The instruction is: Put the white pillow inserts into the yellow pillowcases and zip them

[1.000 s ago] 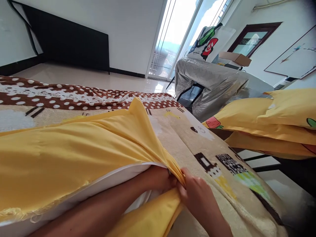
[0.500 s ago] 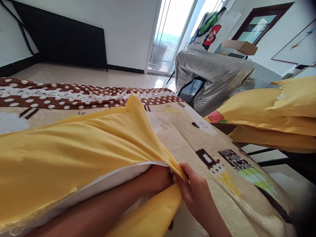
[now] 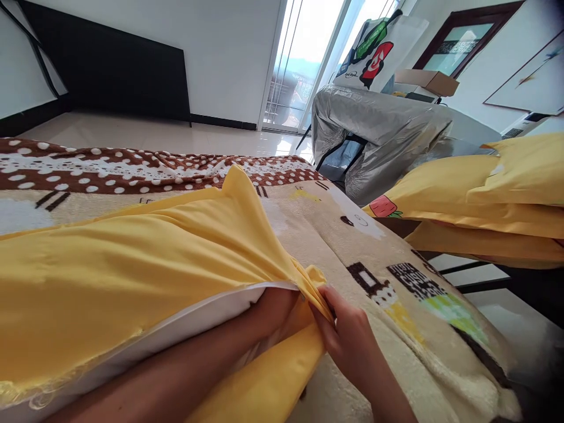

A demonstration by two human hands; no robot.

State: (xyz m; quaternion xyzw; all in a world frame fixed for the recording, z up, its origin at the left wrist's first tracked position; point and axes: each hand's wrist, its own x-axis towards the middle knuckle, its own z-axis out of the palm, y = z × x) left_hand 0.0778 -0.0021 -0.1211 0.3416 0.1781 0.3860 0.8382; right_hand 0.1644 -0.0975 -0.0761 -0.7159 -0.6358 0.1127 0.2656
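Observation:
A yellow pillowcase (image 3: 145, 258) with a frayed seam lies across the bed, its opening toward me. White material (image 3: 189, 326) shows along the inside of that opening. My left hand (image 3: 278, 306) reaches in through the opening up to the far corner; its fingers are hidden by the cloth. At that corner my right hand (image 3: 346, 320) is closed, pinching the gathered yellow edge between thumb and fingers. A small bulge of cloth stands up just beyond the right fingertips. The lower yellow flap (image 3: 268, 376) hangs below my left forearm.
Beneath the pillowcase is a beige patterned blanket (image 3: 317, 247) with a brown dotted border (image 3: 176, 170). Yellow pillows (image 3: 458, 188) are stacked at the right. Behind stand a silver-covered object (image 3: 379, 129), a printed bag (image 3: 374, 53) and a black panel (image 3: 114, 70) against the wall.
My left hand has shifted deeper into the corner, and its fingers have gone behind the cloth. A small yellow bulge has risen beside my right fingers, which keep their pinch.

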